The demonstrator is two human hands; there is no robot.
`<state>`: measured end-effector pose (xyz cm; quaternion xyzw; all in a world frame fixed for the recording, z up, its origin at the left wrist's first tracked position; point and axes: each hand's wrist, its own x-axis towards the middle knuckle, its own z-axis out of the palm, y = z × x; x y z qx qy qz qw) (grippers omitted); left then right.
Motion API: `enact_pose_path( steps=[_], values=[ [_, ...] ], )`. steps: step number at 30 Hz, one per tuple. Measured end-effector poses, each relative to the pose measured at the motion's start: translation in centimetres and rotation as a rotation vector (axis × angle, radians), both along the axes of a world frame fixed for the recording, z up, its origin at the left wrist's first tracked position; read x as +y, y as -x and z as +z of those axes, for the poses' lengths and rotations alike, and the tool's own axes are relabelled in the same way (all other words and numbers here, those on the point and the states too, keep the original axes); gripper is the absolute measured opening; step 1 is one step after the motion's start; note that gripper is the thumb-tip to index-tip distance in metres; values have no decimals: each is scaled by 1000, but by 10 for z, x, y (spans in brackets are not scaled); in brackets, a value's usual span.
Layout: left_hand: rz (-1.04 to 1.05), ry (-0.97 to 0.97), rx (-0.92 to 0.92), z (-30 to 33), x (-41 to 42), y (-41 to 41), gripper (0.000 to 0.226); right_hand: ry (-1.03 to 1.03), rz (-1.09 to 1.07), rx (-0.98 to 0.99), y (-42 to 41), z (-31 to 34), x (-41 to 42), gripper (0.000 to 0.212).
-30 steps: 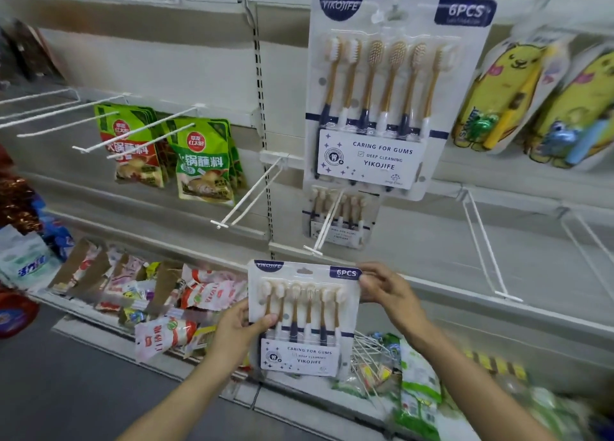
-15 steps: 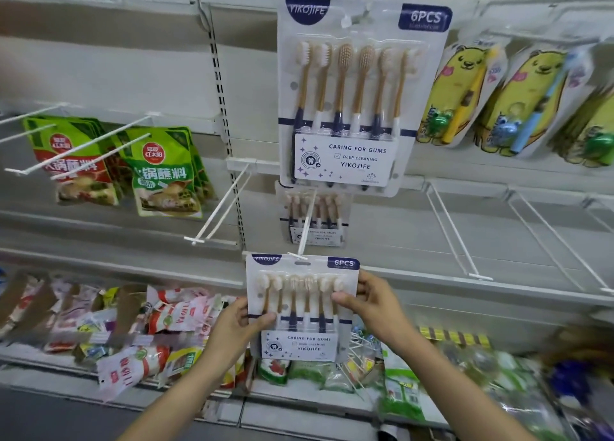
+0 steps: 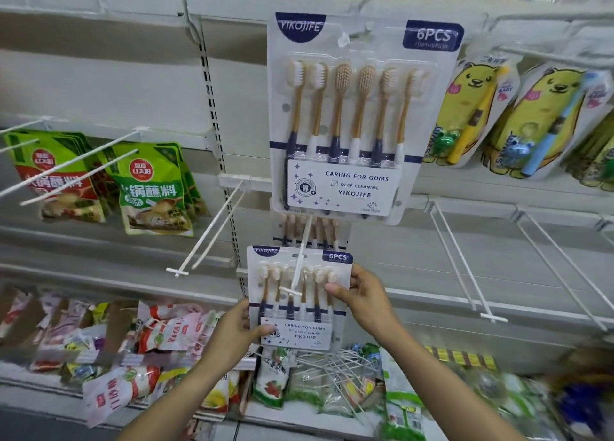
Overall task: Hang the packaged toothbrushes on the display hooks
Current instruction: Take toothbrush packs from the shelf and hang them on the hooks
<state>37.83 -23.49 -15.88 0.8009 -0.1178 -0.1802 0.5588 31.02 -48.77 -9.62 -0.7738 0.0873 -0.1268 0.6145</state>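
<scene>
Non-task items: green sauce pouches (image 3: 154, 188) hang on white pegs at left, with a red-and-green pouch stack (image 3: 56, 178) just beside them further left. Yellow bear-shaped kids' packs (image 3: 471, 115) hang upper right, a second one (image 3: 545, 121) next to it. Lower shelf at left holds a jumble of red-and-white snack packets (image 3: 166, 331). Lower middle: loose white pegs in a pile (image 3: 332, 371) over green packets (image 3: 402, 400). Far right is blurred.

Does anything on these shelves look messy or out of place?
Yes. On the bottom shelf, the snack packets lie tumbled at odd angles, and loose white hooks sit in a tangled heap among the goods instead of being mounted.
</scene>
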Motion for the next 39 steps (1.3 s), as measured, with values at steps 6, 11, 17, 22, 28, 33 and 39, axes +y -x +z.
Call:
enact_pose_path(
  steps=[6,11,17,22,28,33,39],
  values=[
    [35,-77,-45,6,-41,-43,42,33,-91,27,-42,5,-20,30],
    [37,-117,-112,6,-68,-78,33,20,-154,48,-76,-2,-36,13],
    [30,-172,-160,15,-83,-107,24,85,-233,61,-105,1,-41,22],
    [0,-227,-173,16,-89,-116,31,153,-229,1,-110,-2,-44,38],
    [-25,-374,-207,13,-90,-109,35,359,-206,126,-101,-1,-48,34],
    [19,-386,-252,12,-75,-88,93,547,-215,284,-68,-1,-52,37],
    [-141,-467,-768,20,-51,-54,80,873,-201,157,-9,-11,-36,45]
  ],
)
